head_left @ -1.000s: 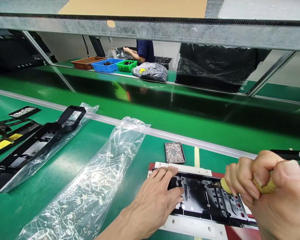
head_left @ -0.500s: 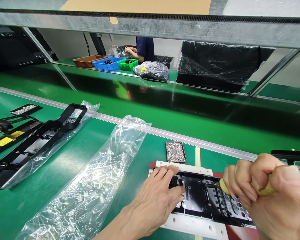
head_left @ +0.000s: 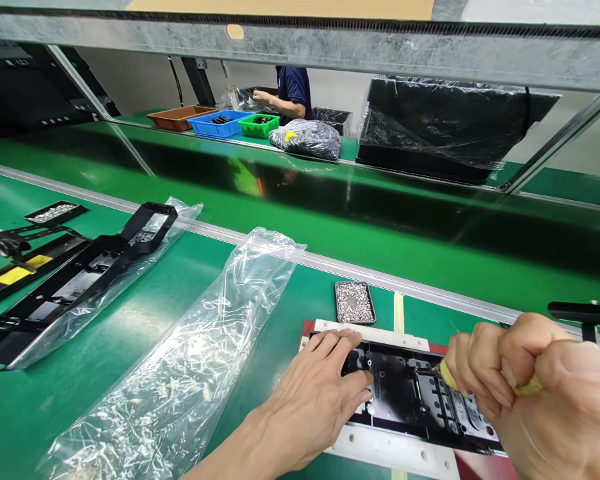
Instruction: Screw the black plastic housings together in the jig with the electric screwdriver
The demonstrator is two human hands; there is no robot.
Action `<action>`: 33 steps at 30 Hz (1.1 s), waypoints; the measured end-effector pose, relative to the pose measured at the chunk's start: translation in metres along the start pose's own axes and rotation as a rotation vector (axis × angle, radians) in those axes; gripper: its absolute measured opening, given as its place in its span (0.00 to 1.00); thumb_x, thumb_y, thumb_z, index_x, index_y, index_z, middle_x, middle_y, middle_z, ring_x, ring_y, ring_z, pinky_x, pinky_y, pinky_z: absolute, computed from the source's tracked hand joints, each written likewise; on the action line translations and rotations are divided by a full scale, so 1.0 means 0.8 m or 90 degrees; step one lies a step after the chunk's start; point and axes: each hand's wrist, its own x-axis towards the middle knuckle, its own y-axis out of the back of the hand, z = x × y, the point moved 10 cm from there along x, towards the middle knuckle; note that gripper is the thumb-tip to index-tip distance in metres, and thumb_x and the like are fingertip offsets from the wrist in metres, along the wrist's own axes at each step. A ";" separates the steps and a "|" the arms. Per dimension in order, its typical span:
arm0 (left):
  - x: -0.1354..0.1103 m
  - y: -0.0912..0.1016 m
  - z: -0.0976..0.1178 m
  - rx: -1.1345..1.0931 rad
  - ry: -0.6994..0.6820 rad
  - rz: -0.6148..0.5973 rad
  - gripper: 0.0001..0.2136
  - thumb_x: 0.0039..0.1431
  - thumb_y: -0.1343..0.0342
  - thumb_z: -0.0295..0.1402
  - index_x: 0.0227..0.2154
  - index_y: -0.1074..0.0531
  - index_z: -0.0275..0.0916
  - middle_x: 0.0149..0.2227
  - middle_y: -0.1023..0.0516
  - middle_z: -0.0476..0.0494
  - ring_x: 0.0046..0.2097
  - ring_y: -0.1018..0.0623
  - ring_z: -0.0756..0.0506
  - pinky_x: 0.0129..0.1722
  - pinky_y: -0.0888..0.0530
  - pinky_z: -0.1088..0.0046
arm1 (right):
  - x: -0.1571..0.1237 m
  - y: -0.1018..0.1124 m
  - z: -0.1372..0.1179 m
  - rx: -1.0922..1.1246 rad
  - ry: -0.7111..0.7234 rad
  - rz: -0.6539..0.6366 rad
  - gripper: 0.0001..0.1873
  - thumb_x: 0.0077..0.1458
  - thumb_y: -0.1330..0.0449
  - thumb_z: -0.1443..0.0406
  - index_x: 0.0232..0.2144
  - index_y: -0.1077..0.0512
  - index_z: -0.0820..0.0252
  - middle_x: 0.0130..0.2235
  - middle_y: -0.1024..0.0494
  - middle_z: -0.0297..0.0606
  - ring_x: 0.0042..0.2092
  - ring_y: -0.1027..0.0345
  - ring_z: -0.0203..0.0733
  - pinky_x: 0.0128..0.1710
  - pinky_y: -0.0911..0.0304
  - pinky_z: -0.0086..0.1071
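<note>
My left hand (head_left: pixel 314 393) lies flat with its fingers spread on the left end of a black metal plate (head_left: pixel 403 397). That plate rests on a white fixture (head_left: pixel 390 453) at the bench's near edge. My right hand (head_left: pixel 535 393) is closed in a fist round a yellow-handled screwdriver (head_left: pixel 447 375), whose tip touches the plate's middle. Just beyond the fixture sits a small black tray of tiny screws (head_left: pixel 355 302).
An empty clear plastic bag (head_left: pixel 190 373) lies left of my hand. Further left is a long black part in a bag (head_left: pixel 80 280), with another screw tray (head_left: pixel 55 212). Across the green conveyor (head_left: pixel 330 200), a person in dark blue (head_left: pixel 290 90) works by coloured bins (head_left: pixel 215 123).
The view has drifted slightly, shifting everything a little up and right. Both hands keep their places on the plate and the screwdriver.
</note>
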 end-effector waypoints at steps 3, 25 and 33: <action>0.000 0.000 0.000 -0.001 0.004 -0.003 0.14 0.79 0.53 0.37 0.55 0.23 0.46 0.66 0.34 0.35 0.62 0.29 0.31 0.55 0.21 0.43 | -0.001 -0.001 -0.001 -0.005 0.006 -0.007 0.29 0.64 0.38 0.55 0.16 0.42 0.58 0.15 0.48 0.32 0.17 0.52 0.35 0.16 0.52 0.33; -0.003 -0.004 -0.001 -0.005 -0.002 0.002 0.14 0.79 0.52 0.37 0.56 0.23 0.47 0.66 0.35 0.37 0.63 0.31 0.34 0.57 0.23 0.46 | -0.005 0.003 0.008 -0.010 0.004 0.013 0.27 0.63 0.38 0.57 0.17 0.43 0.57 0.16 0.49 0.32 0.17 0.51 0.35 0.17 0.52 0.33; -0.002 -0.002 0.000 0.001 -0.005 0.007 0.14 0.79 0.52 0.37 0.55 0.23 0.46 0.66 0.35 0.36 0.64 0.31 0.33 0.57 0.23 0.45 | -0.006 0.004 0.007 -0.012 0.008 0.013 0.26 0.63 0.40 0.58 0.17 0.43 0.58 0.17 0.49 0.33 0.17 0.51 0.35 0.17 0.52 0.34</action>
